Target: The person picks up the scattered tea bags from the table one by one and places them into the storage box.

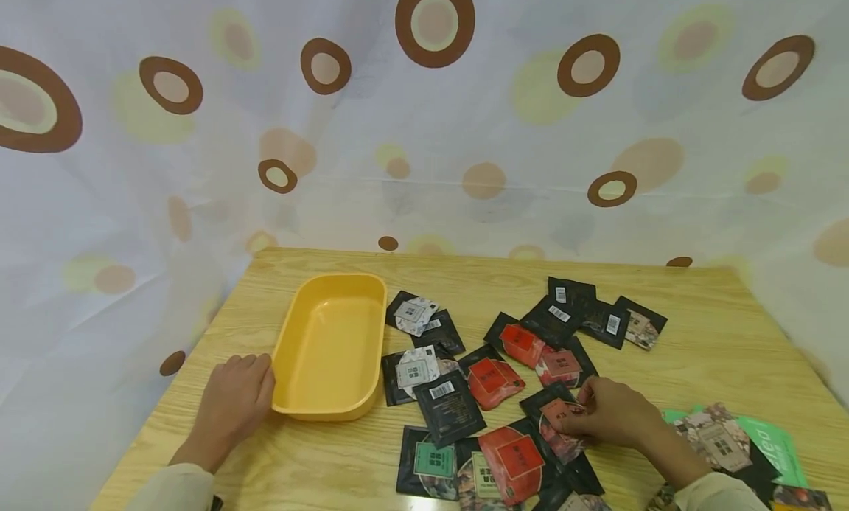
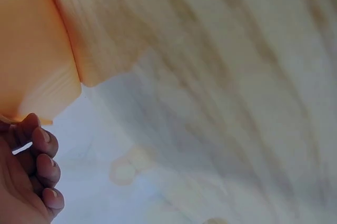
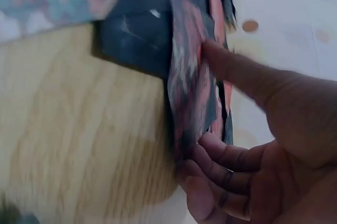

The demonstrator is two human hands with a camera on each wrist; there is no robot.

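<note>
My left hand (image 1: 235,397) grips the left rim of a yellow plastic tray (image 1: 328,349) standing at the table's left. In the left wrist view its curled fingers (image 2: 46,169) meet the rim's edge. At the right, my right hand (image 1: 613,415) pinches a black tea sachet (image 1: 552,415) with a pinkish-red label by its right side. The right wrist view shows this sachet (image 3: 185,71) edge-on between thumb and fingers. Just below it in the head view lie a red-labelled sachet (image 1: 517,459) and a green-labelled one (image 1: 434,461).
Black sachets with white labels (image 1: 413,371) lie close to the tray's right side. Further back are several face-down sachets (image 1: 557,315) with barcodes. Beside my right forearm sit a floral packet (image 1: 719,441) and a green pouch (image 1: 772,441). A patterned curtain (image 1: 464,127) hangs behind the table.
</note>
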